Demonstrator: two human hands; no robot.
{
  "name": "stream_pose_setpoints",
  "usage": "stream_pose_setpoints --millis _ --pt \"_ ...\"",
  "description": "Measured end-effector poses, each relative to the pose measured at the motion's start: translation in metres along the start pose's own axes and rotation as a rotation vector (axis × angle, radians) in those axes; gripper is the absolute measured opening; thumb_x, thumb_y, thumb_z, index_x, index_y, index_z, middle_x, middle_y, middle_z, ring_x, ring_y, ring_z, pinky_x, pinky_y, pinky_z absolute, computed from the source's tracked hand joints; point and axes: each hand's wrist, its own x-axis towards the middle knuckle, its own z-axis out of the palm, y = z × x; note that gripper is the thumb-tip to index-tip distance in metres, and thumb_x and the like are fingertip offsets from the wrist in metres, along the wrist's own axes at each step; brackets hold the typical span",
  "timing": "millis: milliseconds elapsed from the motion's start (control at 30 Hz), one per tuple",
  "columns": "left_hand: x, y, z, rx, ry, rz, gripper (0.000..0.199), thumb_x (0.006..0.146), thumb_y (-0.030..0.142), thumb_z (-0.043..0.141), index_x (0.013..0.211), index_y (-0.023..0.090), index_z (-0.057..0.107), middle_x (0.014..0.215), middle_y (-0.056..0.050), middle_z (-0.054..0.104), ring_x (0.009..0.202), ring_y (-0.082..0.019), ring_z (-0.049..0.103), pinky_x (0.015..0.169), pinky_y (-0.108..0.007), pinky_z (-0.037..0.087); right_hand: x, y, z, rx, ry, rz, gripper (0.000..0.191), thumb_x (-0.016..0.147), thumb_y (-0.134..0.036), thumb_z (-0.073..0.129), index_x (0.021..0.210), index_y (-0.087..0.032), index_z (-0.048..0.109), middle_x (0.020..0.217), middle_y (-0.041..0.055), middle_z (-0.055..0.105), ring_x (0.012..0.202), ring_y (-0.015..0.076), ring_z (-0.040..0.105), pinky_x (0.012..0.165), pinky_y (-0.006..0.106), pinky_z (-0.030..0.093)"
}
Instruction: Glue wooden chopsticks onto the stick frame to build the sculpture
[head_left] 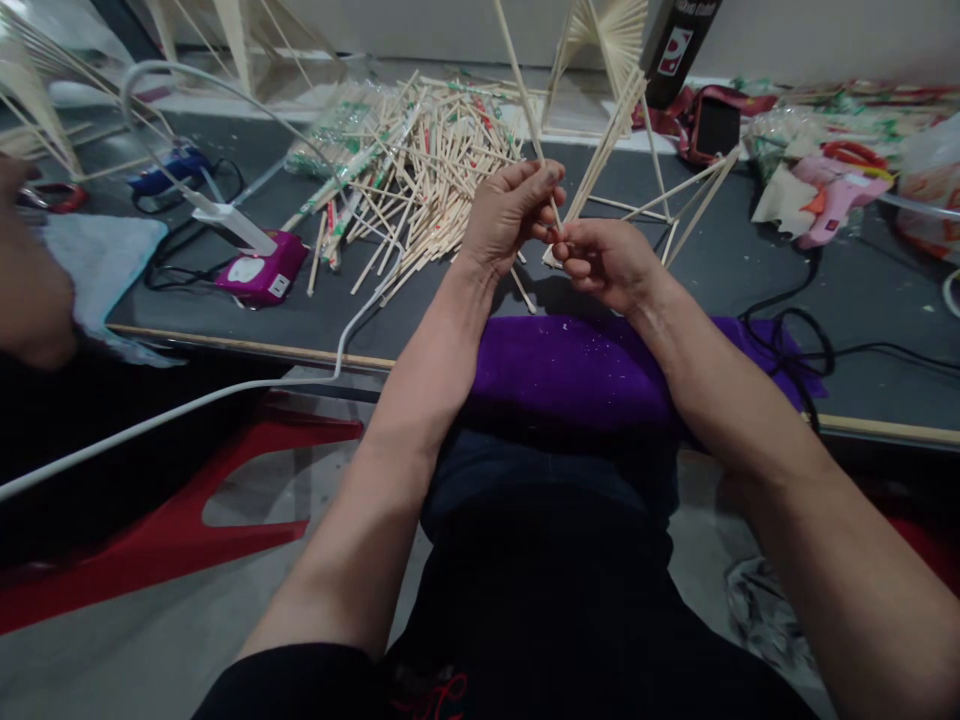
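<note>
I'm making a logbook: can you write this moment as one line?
left hand: grips stick | right hand: pinches its lower end | nearby: stick pile, purple cloth

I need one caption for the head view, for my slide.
Left hand and right hand holding a thin wooden stick beside a heap of loose sticks on a dark tabletop.

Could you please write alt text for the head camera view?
A person's left hand and right hand hold a thin stick over a dark worktable. A stick frame stands just beyond; a heap of loose sticks lies to the left, a pink glue gun to the right.
</note>
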Motion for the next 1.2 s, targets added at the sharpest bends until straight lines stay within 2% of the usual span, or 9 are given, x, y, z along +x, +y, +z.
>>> stream_pose_setpoints --millis 133,200,300,467,700,967,1200 --pt "-0.006 0.004 0.006 0.032 -0.035 0.052 0.010 0.094 0.031 0.064 0.094 0.022 0.070 0.079 0.000 0.073 0.070 -0.010 0.062 0.061 -0.026 0.049 0.001 0.000 -0.002 -0.006 -0.022 0.041 0.008 0.086 -0.022 0.063 0.084 -0.016 0.059 0.066 -0.0020 0.050 0.044 0.0023 0.025 0.035 0.016 0.013" --pt "-0.010 0.008 0.009 0.034 -0.047 0.095 0.010 0.093 0.026 0.063 0.087 0.020 0.070 0.075 0.000 0.070 0.060 -0.006 0.057 0.052 -0.021 0.044 0.002 0.000 -0.004 -0.022 -0.028 0.051 0.006 0.085 -0.020 0.063 0.086 -0.015 0.060 0.066 -0.0026 0.048 0.043 0.0018 0.023 0.035 0.016 0.012" --pt "-0.014 0.011 0.012 0.021 -0.073 0.140 0.011 0.093 0.021 0.062 0.086 0.016 0.069 0.071 0.002 0.067 0.054 -0.003 0.056 0.048 -0.017 0.041 0.003 -0.002 -0.007 0.002 -0.065 0.068 0.006 0.081 -0.014 0.060 0.087 -0.014 0.060 0.066 -0.0030 0.048 0.043 0.0013 0.019 0.035 0.015 0.010" --pt "-0.016 0.013 0.013 0.066 -0.079 0.104 0.011 0.094 0.022 0.065 0.087 0.014 0.069 0.072 0.001 0.068 0.052 -0.003 0.059 0.049 -0.015 0.042 0.002 -0.004 -0.010 0.013 -0.083 0.094 0.010 0.077 -0.010 0.054 0.083 -0.016 0.058 0.064 -0.0022 0.049 0.042 0.0019 0.014 0.033 0.015 0.009" --pt "-0.018 0.016 0.017 0.109 -0.053 0.047 0.010 0.094 0.019 0.063 0.089 0.014 0.070 0.074 0.001 0.066 0.065 -0.008 0.069 0.056 -0.014 0.044 0.000 -0.004 -0.003 0.000 -0.052 0.097 0.006 0.083 -0.014 0.057 0.079 -0.017 0.053 0.061 -0.0041 0.042 0.040 0.0010 0.013 0.033 0.012 0.012" --pt "-0.021 0.019 0.020 0.149 -0.033 0.051 0.010 0.094 0.019 0.062 0.090 0.013 0.070 0.075 0.000 0.067 0.065 -0.007 0.067 0.056 -0.015 0.044 0.000 -0.001 0.002 -0.018 -0.002 0.088 0.012 0.087 -0.015 0.056 0.076 -0.016 0.052 0.059 -0.0044 0.041 0.040 0.0013 0.014 0.033 0.014 0.012" --pt "-0.021 0.017 0.021 0.120 -0.046 0.087 0.011 0.094 0.016 0.062 0.085 0.015 0.069 0.067 0.003 0.065 0.051 -0.004 0.057 0.048 -0.016 0.039 0.002 0.002 0.004 -0.020 0.023 0.054 0.014 0.086 -0.016 0.057 0.074 -0.018 0.050 0.055 -0.0043 0.041 0.038 0.0018 0.015 0.033 0.015 0.010"
